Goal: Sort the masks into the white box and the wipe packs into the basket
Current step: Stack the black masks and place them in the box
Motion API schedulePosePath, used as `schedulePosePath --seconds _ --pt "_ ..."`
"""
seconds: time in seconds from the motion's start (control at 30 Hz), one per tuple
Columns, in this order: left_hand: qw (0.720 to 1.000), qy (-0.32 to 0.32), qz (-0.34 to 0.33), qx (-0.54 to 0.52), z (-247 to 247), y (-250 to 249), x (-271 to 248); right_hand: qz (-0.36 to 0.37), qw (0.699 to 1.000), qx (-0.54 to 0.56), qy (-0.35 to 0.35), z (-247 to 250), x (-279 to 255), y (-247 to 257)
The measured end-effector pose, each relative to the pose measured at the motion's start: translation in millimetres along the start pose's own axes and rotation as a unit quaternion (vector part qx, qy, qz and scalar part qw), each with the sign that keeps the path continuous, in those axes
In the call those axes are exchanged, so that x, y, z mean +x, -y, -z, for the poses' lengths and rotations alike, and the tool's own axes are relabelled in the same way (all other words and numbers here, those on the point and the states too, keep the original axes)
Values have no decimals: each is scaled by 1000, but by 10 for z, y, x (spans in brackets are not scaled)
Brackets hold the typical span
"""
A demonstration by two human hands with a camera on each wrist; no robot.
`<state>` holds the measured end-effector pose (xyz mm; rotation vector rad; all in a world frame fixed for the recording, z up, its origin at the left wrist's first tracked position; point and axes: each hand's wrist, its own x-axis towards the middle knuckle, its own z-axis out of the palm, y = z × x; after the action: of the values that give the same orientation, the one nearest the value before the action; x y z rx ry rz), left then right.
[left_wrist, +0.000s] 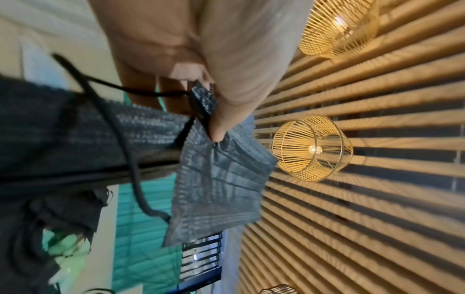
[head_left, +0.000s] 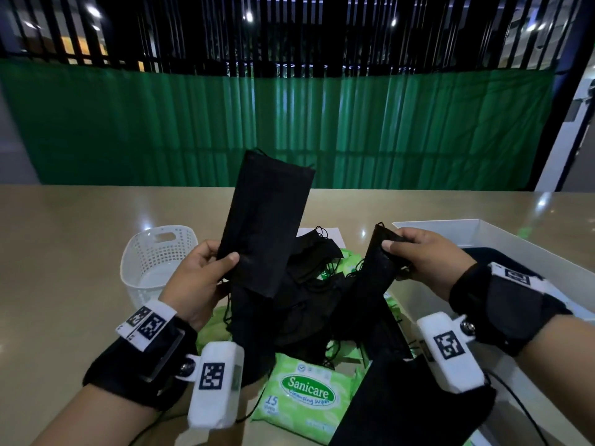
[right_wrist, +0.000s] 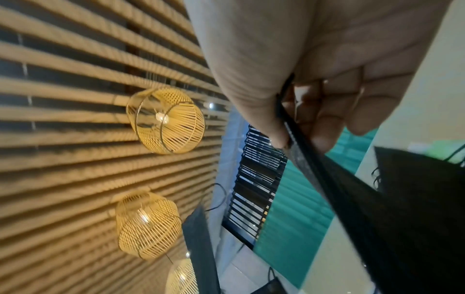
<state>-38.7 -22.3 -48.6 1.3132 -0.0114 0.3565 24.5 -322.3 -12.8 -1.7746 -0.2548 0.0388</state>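
My left hand pinches the lower end of a black mask and holds it upright above the pile; its thumb presses the mask in the left wrist view. To the right, my right hand pinches the top edge of a second black mask, which hangs down into the heap; this mask runs edge-on under the thumb in the right wrist view. More black masks lie tangled over green wipe packs between my wrists.
A white perforated basket stands at the left of the pile. The white box sits at the right, with something dark inside behind my right wrist. A green curtain hangs beyond the table's far edge.
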Motion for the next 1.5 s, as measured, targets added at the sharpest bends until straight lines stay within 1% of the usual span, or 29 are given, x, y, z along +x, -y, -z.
schedulePosePath --seconds 0.07,0.13,0.2,0.27,0.33,0.4,0.47,0.53,0.57,0.63,0.73,0.8,0.87,0.9,0.97,1.03,1.1,1.2,1.3,1.4,1.43,1.5 --pt "1000 -5 12 -28 -64 86 16 7 999 39 -21 -54 -55 -49" --pt "998 -34 31 -39 -102 221 60 8 996 69 -47 -111 -94 -99" --pt "995 -71 62 -38 -71 391 109 -13 992 113 -53 -175 -122 -154" --pt "990 -90 107 -18 14 578 134 -13 993 102 -57 -234 -147 -189" --pt "984 -87 158 17 115 763 115 -1 996 67 -64 -274 -140 -210" --pt "981 -85 174 18 169 884 72 -10 995 74 -69 -322 -115 -202" --pt "983 -78 168 3 169 918 27 -41 983 162 -82 -391 -100 -174" --pt "983 -59 176 7 151 917 -24 -87 957 261 -91 -448 -138 -211" --pt "982 -51 182 12 156 921 -45 -107 951 275 -94 -471 -165 -279" --pt "981 -42 186 22 190 935 -72 -126 961 237 -67 -514 -245 -477" --pt "979 -34 195 44 236 954 -68 -143 985 98 -10 -558 -318 -804" --pt "979 -34 198 46 231 946 -59 -148 989 10 17 -557 -348 -938" --pt "979 -33 200 37 220 937 -67 -148 988 -45 15 -541 -371 -959" --pt "979 -30 201 31 215 926 -80 -149 988 -42 8 -532 -377 -937" --pt "980 -24 199 12 208 900 -105 -157 987 32 -19 -509 -413 -784" --pt "980 -21 197 -4 214 895 -114 -137 986 79 -56 -488 -441 -574" --pt "980 -22 197 -14 225 899 -117 -90 990 76 -73 -447 -452 -365" --pt "980 0 201 -8 230 901 -153 -7 993 98 -66 -462 -493 -51" --pt "978 25 207 26 223 881 -182 48 981 182 -47 -561 -550 215" --pt "978 -2 205 44 249 927 -150 57 973 223 -8 -697 -522 335" --pt "977 -11 207 46 256 936 -149 50 973 225 -3 -744 -494 336" --pt "976 -8 211 50 262 944 -156 28 972 234 -5 -819 -403 276"
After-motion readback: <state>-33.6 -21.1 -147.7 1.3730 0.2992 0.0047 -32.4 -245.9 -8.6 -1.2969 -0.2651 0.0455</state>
